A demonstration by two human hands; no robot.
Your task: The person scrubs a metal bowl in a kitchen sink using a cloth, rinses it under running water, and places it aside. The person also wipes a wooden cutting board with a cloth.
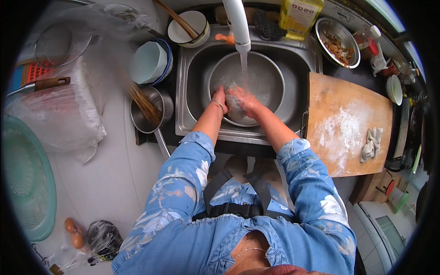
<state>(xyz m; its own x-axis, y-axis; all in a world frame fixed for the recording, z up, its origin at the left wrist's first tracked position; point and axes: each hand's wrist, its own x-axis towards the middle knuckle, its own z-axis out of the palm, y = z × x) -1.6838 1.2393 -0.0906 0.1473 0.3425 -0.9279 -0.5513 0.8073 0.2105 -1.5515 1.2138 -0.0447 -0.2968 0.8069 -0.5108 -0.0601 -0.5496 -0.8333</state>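
Water runs from a white faucet (pixel 238 25) into a round metal basin (pixel 271 99) inside the stainless steel sink (pixel 298 86). Low in that basin, my left hand (pixel 220 98) and my right hand (pixel 245 101) are close together, both wet. The stream falls by my right fingers. Between the palms is something clear and glistening; splash and blur hide whether it is thin plastic or only water. A bracelet (pixel 218 104) circles my left wrist. My fingertips are partly hidden by the splashing.
Right of the sink lies a floury wooden board (pixel 323 137) with a knotted cloth (pixel 372 144). At left stand a saucepan (pixel 134 120) holding a bristle whisk (pixel 142 99) and stacked bowls (pixel 149 63). Behind are a bowl with chopsticks (pixel 192 20), yellow detergent (pixel 299 17) and a metal food bowl (pixel 355 51).
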